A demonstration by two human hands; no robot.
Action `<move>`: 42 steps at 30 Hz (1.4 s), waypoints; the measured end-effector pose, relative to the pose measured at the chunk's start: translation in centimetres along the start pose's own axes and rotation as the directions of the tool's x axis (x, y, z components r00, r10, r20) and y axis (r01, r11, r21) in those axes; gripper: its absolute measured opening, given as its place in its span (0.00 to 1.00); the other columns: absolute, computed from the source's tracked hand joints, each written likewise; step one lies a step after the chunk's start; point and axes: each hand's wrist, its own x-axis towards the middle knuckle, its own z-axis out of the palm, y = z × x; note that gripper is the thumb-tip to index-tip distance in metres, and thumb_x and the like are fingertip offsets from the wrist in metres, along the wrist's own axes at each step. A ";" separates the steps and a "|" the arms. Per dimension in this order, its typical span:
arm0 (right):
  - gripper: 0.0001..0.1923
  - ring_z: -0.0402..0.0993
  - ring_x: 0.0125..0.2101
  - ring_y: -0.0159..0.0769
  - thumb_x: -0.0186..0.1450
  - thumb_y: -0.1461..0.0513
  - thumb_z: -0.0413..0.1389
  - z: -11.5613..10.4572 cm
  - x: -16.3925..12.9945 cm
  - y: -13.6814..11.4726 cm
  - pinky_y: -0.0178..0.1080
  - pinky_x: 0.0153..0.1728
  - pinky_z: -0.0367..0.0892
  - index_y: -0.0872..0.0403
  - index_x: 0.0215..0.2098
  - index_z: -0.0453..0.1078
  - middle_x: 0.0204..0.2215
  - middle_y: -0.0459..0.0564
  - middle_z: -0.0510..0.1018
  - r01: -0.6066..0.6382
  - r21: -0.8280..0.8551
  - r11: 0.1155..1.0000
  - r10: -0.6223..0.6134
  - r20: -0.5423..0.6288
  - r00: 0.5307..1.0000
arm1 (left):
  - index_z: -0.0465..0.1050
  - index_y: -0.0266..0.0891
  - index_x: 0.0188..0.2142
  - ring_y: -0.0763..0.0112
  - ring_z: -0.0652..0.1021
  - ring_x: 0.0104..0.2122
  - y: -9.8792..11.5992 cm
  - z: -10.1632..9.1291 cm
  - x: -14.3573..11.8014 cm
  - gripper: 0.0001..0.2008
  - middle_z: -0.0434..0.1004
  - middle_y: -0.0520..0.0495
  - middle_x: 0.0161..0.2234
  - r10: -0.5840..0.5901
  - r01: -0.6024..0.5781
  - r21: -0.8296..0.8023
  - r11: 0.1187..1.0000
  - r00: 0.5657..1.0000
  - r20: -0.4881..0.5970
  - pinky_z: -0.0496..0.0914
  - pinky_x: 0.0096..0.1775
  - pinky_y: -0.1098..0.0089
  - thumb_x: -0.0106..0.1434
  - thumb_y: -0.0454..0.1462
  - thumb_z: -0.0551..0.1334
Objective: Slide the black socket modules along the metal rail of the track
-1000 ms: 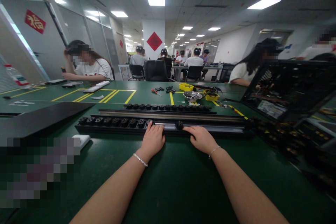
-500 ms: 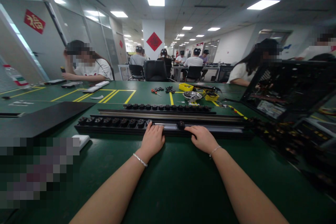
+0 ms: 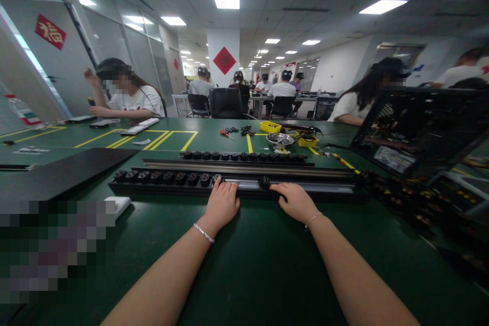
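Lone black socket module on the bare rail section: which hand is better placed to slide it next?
Right, probably. The right hand has its fingers touching the single black socket module on the long black rail. The left hand rests further left, beside the packed row.

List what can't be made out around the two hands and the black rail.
- Left hand fingertips: curled over the near black rail, hidden; grip unclear.
- Right hand: fingers reach a small black knob; contact too small to tell.
- Pixelated patch: hides whatever lies lower left on the green table.
- Black frame: blurred, cut by the right edge.
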 end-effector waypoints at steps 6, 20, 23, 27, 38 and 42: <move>0.23 0.69 0.47 0.37 0.59 0.68 0.46 -0.2 0.0 0.0 0.42 0.51 0.60 0.51 0.51 0.70 0.46 0.50 0.76 -0.016 0.008 1.000 0.016 0.009 1.000 | 0.68 0.36 0.49 0.61 0.73 0.46 0.0 -0.1 0.0 0.16 0.76 0.42 0.43 -0.003 0.003 -0.006 1.000 1.000 -0.002 0.50 0.61 0.56 0.61 0.35 0.56; 0.22 0.69 0.45 0.36 0.59 0.68 0.46 -0.2 -0.2 0.5 0.40 0.50 0.61 0.51 0.49 0.71 0.45 0.50 0.76 -0.025 -0.001 1.000 0.025 -0.020 0.999 | 0.68 0.36 0.49 0.61 0.73 0.47 0.1 -0.2 0.0 0.16 0.75 0.42 0.43 -0.008 0.008 -0.012 1.000 1.000 0.003 0.50 0.61 0.56 0.60 0.35 0.56; 0.22 0.69 0.45 0.36 0.58 0.68 0.46 -0.3 -0.2 0.6 0.40 0.50 0.61 0.52 0.48 0.71 0.44 0.50 0.76 -0.028 -0.006 1.000 0.028 -0.024 0.999 | 0.68 0.36 0.49 0.61 0.73 0.46 0.0 0.0 0.0 0.16 0.76 0.42 0.43 -0.003 0.003 -0.011 1.000 1.000 -0.006 0.50 0.61 0.56 0.60 0.35 0.56; 0.22 0.70 0.44 0.36 0.58 0.69 0.46 -0.3 -0.2 0.7 0.40 0.49 0.61 0.51 0.47 0.71 0.44 0.50 0.76 -0.038 -0.012 0.999 0.038 -0.031 0.999 | 0.68 0.37 0.49 0.60 0.73 0.46 -0.1 0.3 0.0 0.17 0.76 0.42 0.43 -0.001 0.001 -0.013 1.000 1.000 -0.011 0.50 0.61 0.55 0.60 0.36 0.56; 0.23 0.69 0.44 0.36 0.57 0.69 0.46 -0.4 -0.3 0.6 0.39 0.49 0.61 0.51 0.48 0.71 0.44 0.49 0.76 -0.057 -0.017 0.998 0.057 -0.016 0.998 | 0.68 0.36 0.49 0.62 0.73 0.46 -0.1 0.3 0.0 0.17 0.76 0.42 0.42 0.012 -0.012 0.004 1.000 1.000 -0.018 0.49 0.61 0.56 0.60 0.35 0.56; 0.23 0.69 0.44 0.36 0.57 0.69 0.46 -0.6 -0.4 0.6 0.38 0.48 0.61 0.51 0.47 0.71 0.44 0.49 0.75 -0.071 -0.021 0.997 0.071 -0.015 0.997 | 0.68 0.36 0.49 0.62 0.73 0.46 -0.2 0.3 -0.1 0.17 0.76 0.43 0.41 0.010 -0.010 0.012 1.000 1.000 -0.012 0.49 0.61 0.57 0.61 0.35 0.55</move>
